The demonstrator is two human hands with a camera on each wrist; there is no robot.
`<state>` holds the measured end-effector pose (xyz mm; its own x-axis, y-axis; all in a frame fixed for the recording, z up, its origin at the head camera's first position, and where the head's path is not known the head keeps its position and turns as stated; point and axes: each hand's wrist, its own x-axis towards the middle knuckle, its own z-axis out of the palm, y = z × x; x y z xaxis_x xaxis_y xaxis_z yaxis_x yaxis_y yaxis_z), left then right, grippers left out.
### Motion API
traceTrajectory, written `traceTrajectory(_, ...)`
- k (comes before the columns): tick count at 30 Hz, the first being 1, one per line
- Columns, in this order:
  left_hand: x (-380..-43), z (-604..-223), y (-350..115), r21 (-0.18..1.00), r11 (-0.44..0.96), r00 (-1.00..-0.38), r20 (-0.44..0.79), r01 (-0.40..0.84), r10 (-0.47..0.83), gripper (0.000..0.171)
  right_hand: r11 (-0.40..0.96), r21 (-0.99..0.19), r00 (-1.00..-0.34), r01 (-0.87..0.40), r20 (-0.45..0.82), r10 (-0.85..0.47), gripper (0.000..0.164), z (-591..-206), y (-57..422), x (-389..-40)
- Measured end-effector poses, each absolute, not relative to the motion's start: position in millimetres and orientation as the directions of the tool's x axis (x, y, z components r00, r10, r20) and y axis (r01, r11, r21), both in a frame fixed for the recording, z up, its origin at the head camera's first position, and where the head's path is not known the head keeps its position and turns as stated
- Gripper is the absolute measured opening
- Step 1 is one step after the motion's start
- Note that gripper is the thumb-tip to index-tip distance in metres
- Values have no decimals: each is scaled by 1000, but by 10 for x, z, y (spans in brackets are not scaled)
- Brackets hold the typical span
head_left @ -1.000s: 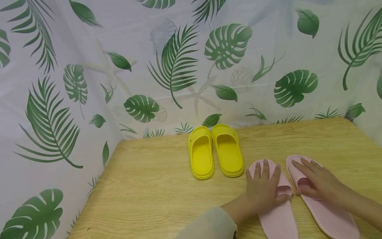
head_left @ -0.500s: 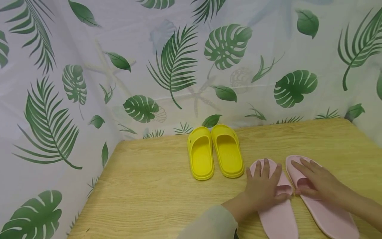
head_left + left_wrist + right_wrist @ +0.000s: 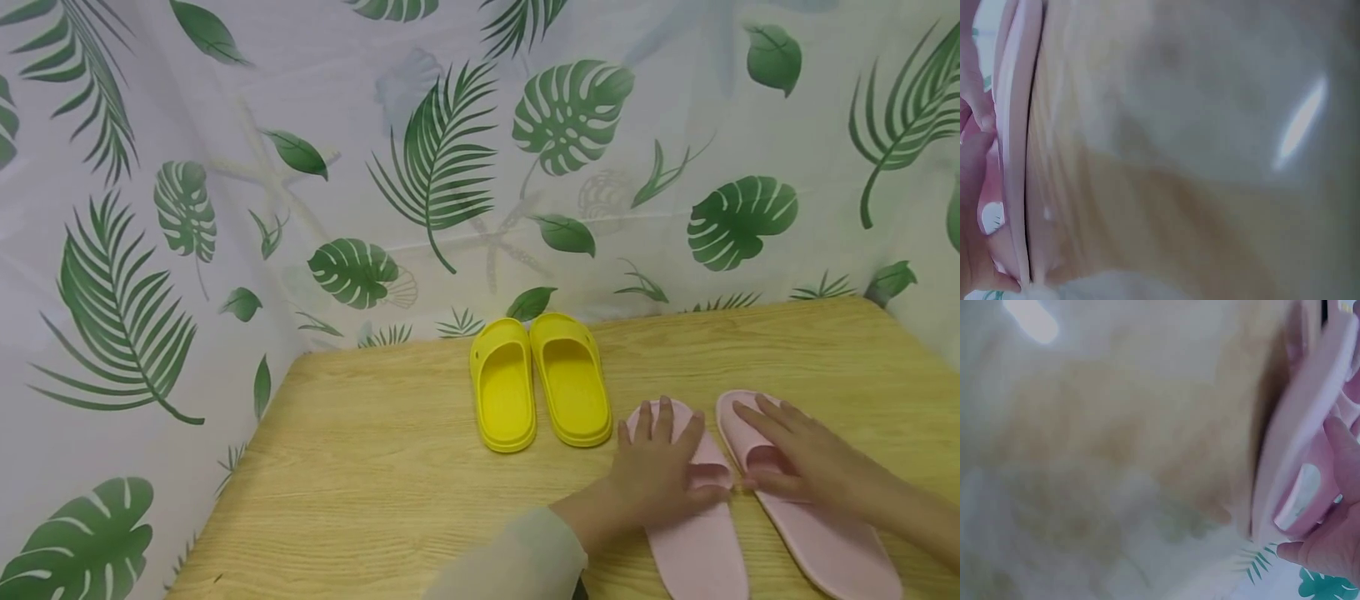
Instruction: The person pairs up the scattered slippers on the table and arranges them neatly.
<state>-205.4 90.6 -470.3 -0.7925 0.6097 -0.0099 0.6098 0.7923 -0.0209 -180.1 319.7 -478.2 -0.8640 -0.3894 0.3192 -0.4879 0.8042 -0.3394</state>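
Two pink slippers lie toes away from me at the right of the head view. My left hand [image 3: 652,479] rests on the upper of the left pink slipper [image 3: 701,554], fingers spread and fairly straight, thumb beside the foot opening. Over the right pink slipper [image 3: 836,550] lies my right hand [image 3: 810,458], its fingers stretched across the toe and the thumb near the opening. The left wrist view catches a pink sole edge [image 3: 1017,137] beside the fingers. In the right wrist view, fingers touch the side of a slipper [image 3: 1297,431]. Each palm hides part of its slipper.
A pair of yellow slippers [image 3: 504,400] stands side by side at the back of the wooden tabletop [image 3: 360,467], left of the pink ones. A white leaf-patterned cloth [image 3: 420,183] hangs behind and at both sides.
The left hand and sleeve have shifted very slightly to the left. The right hand and both pairs of slippers look nearly the same.
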Motion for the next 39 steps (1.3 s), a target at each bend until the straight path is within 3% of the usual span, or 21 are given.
traceTrajectory(6, -2077, -4648, 817, -21, 770, -768, -90, 638, 634, 91, 819, -327, -878, -472, 255, -404, 99, -4683, 3226, -1763)
traceTrajectory(17, -1904, -4585, 775, -142, 687, -696, -19, 712, 718, 96, 770, -208, -763, -604, 432, -482, 100, -4678, 3231, -1656)
traceTrajectory(22, -1832, -4586, 760, -176, 637, -644, 21, 751, 765, 98, 767, -154, -734, -623, 452, -506, 103, -4640, 3218, -1592)
traceTrajectory(27, -1744, -4598, 688, -232, 577, -568, 113, 783, 815, 101, 767, -113, -719, -631, 455, -525, 106, -4587, 3218, -1517)
traceTrajectory(35, -1563, -4530, 542, -239, 499, -460, 203, 833, 864, 101, 684, 46, -584, -728, 480, -654, 104, -4524, 3256, -1416)
traceTrajectory(39, -1479, -4493, 492, -317, 446, -376, 259, 837, 890, 100, 667, 33, -582, -745, 456, -673, 98, -4504, 3248, -1320)
